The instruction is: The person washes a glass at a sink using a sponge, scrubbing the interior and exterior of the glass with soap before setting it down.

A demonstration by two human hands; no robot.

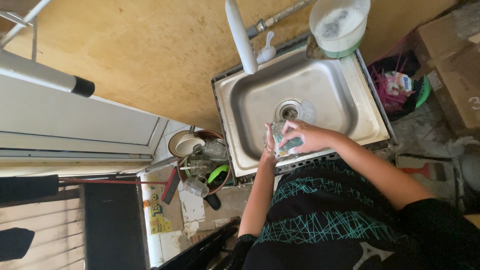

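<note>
Closest to my camera is the dark top with teal line pattern [325, 215], and both bare arms reach out from it over the front edge of the stainless steel sink basin [250, 107].

Left hand [270, 142] is wrapped around the side of a clear drinking glass [278, 134], fingers closed on it, holding it just above the front of the basin. Right hand [307, 136] is curled shut over a green scrubbing sponge [291, 144], pressing it against the glass. So I'd say this 1 glass is mid-scrub; I can't see suds on it, and the white curved faucet spout [240, 35] doesn't look to be running, so I judge rinsing isn't done yet.

Left of the sink, on the floor, there's a round brown basin [218, 188] full of clear glasses, a white bowl and something bright green. Can't tell if that pile is washed or waiting, so how much is left overall is a guess.

Around the rest: a clear plastic tub of foamy water [340, 25] sits on the far corner of the sink, and the round drain [289, 110] is open. On the right there's a cardboard box [450, 65] and a dark bag of rubbish [395, 85]. Nothing's really blocking the hands.
</note>
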